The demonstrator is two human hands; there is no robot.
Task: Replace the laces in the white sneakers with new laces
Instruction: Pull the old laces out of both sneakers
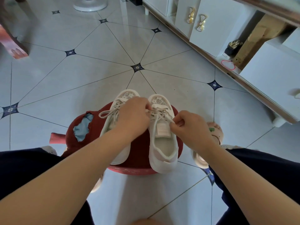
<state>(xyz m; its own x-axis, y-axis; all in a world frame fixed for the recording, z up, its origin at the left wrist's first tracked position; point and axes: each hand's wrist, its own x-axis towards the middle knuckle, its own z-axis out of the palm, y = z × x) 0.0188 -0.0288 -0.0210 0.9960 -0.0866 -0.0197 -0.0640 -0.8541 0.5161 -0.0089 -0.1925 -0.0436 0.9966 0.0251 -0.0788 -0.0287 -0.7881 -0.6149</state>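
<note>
White mesh and lace-patterned fabric make up the two sneakers, which stand side by side, toes pointing away from the person, on a round red stool (134,170) with a dark red cloth cover (139,148). The left sneaker (112,124) carries a flat, speckled woven lace tied in a bow (107,112). The right sneaker (164,148) has a padded tongue with a ribbed tab and an open, smooth-lined collar.

Both hands work on the right sneaker's lace (159,115). The left hand (134,114) reaches across, its fingers curled and pinching the lace near the toe-end eyelets. The right hand (190,125) pinches a strand by the tongue, fingers bunched together.

The step in hand looks like loosening or drawing the lace through the eyelets; whether this lace is old or new cannot be told, and no spare lace shows. Next would come freeing one crossing at a time, pulling gently so the soft mesh does not pucker

A torn hole (82,127) in the cover shows pale blue padding; glossy grey floor tiles (97,75) lie beyond
</note>
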